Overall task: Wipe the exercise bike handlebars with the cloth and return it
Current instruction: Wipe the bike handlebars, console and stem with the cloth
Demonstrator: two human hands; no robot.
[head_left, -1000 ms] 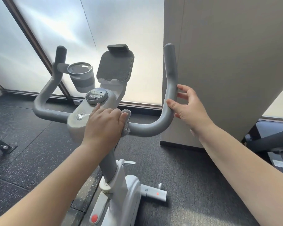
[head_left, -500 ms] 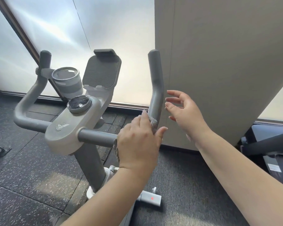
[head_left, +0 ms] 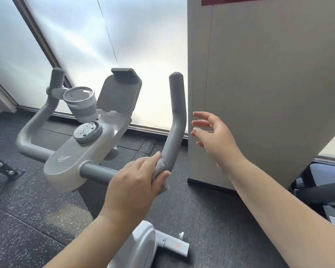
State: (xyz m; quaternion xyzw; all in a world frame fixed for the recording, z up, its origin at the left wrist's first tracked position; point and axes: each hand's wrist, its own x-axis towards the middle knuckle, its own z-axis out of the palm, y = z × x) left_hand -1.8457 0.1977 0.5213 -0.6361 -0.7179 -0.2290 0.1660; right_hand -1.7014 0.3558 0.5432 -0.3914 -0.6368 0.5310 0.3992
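The left hand [head_left: 135, 182] closes around a small grey fluffy cloth [head_left: 161, 167] and presses it on the bend of the grey padded handlebar [head_left: 174, 132]. The right hand [head_left: 217, 140] is open, fingers spread, holding nothing, just beside the bar's upright part.

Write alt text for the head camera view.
A left hand presses a grey cloth around the bend of an exercise bike's right handlebar. The right hand hovers open beside the upright grip, not touching it.
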